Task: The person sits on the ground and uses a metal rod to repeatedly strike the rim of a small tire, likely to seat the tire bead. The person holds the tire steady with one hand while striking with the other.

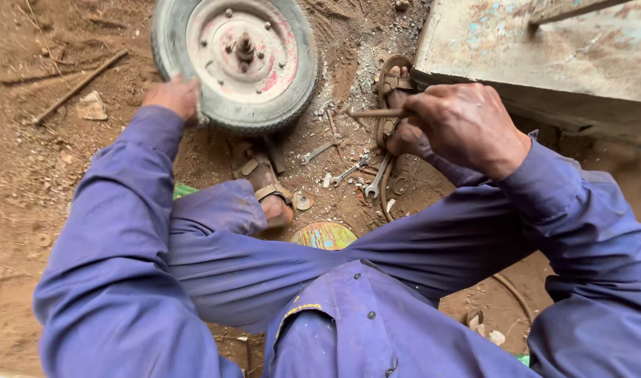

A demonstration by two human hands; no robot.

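While the head view looks straight down, I see my left hand [172, 96] pressed flat against the tread of a small wheel [236, 61], fingers curled over the tyre's left edge and gripping it. That wheel stands nearly upright on the dirt ground [26, 175] towards the upper edge of the view, its worn pinkish hub and axle stub facing me. My right hand [464, 124] is closed in a fist round a thin rusty metal rod [373, 113], which pokes out leftward from my fingers, well apart from the wheel. Just behind that hand, a battered metal box [544, 56] with flaking pale paint fills the upper right corner. Between my sandalled feet, several spanners [348, 170] lie scattered on the dirt among small bits of debris, near the middle of the view. A round painted tin lid [324, 236] sits just below them, partly hidden by my blue trouser leg. A long stick [79, 85] lies on the ground at the left, beside a pale stone [92, 107]. Blue sleeves cover both my arms.
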